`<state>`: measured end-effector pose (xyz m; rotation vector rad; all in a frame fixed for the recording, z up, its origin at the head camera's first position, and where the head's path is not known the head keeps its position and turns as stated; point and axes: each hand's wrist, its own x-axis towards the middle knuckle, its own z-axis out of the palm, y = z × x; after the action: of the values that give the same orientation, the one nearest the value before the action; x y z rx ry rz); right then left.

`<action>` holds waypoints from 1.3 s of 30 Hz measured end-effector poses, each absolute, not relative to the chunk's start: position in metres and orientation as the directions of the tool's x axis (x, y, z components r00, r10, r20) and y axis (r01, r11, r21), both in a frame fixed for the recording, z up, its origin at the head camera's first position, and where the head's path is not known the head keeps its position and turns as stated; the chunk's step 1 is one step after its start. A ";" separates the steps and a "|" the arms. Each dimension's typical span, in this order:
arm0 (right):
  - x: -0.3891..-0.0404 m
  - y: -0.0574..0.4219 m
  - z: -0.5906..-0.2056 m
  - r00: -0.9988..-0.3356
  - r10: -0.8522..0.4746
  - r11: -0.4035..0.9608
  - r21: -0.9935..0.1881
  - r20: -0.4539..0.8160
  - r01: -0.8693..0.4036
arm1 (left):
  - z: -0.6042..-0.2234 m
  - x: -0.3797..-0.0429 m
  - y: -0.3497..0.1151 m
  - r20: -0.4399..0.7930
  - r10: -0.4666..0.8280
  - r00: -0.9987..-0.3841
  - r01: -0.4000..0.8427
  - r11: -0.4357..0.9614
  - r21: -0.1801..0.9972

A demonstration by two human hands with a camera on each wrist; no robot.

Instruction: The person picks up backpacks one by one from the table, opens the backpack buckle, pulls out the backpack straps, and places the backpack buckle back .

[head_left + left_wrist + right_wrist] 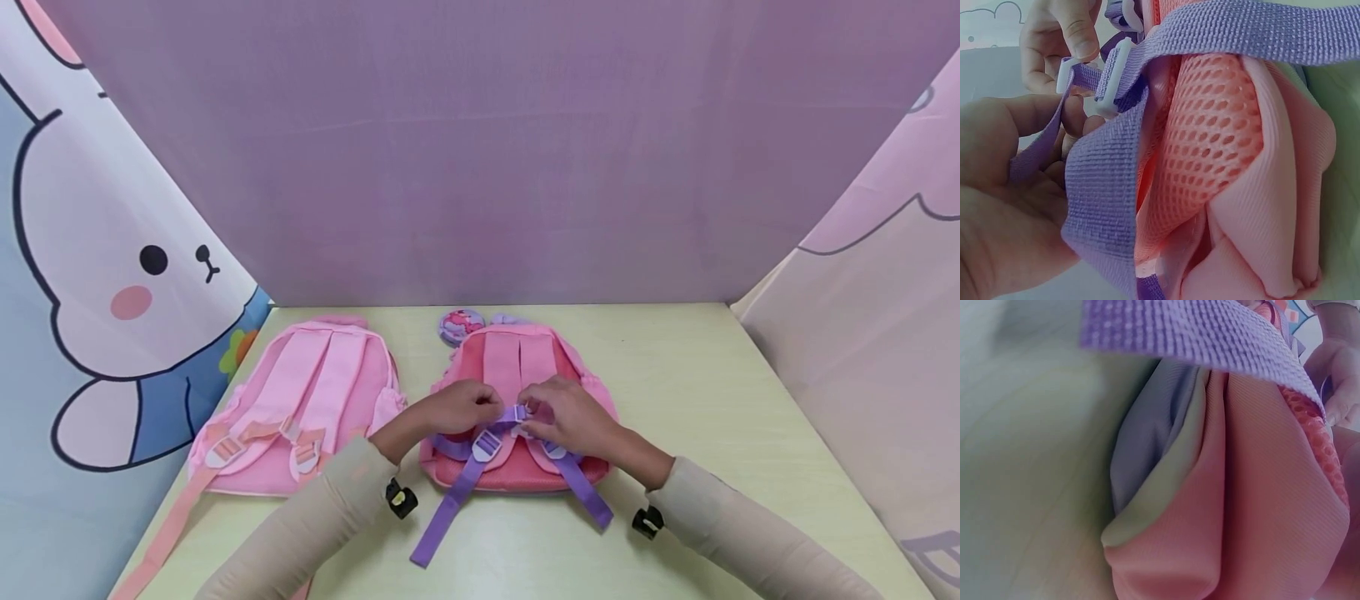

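Note:
A pink backpack point(495, 475) with purple straps lies back-panel up on the table, both hands over its middle. My left hand point(468, 404) holds a purple chest strap point(1047, 147) between thumb and fingers. Opposite it, my right hand point(566, 414) pinches the small white buckle point(1067, 76) at that strap's end; the thumb lies over the buckle. Close by, a white slider point(1113, 78) sits on the shoulder strap. In the right wrist view a wide purple strap point(1210, 337) crosses the bag's pink side point(1272, 487), and most of the right hand is hidden.
Left of it lies a second, lighter pink backpack point(262, 467) with peach straps point(168, 521). A round purple-and-pink pouch point(461, 326) sits at the worked bag's top. Printed cloth hangs at the sides, and a purple panel point(495, 167) stands behind the table point(690, 392).

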<state>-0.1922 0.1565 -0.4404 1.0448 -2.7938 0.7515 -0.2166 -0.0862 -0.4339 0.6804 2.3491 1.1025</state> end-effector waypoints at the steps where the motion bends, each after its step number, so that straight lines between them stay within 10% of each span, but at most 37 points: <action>1: -0.192 0.157 -0.440 -0.770 -0.599 0.653 -0.422 0.221 -0.629 | -0.434 -0.217 -0.086 -0.187 0.603 -0.775 0.240 0.556 0.796; 39: -0.191 0.158 -0.439 -0.775 -0.598 0.636 -0.470 0.202 -0.613 | -0.436 -0.218 -0.078 -0.229 0.604 -0.764 0.161 0.521 0.838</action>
<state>-0.1913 0.1577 -0.4390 1.0428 -2.8164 0.8243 -0.2180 -0.0777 -0.4360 0.6229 2.2631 1.1728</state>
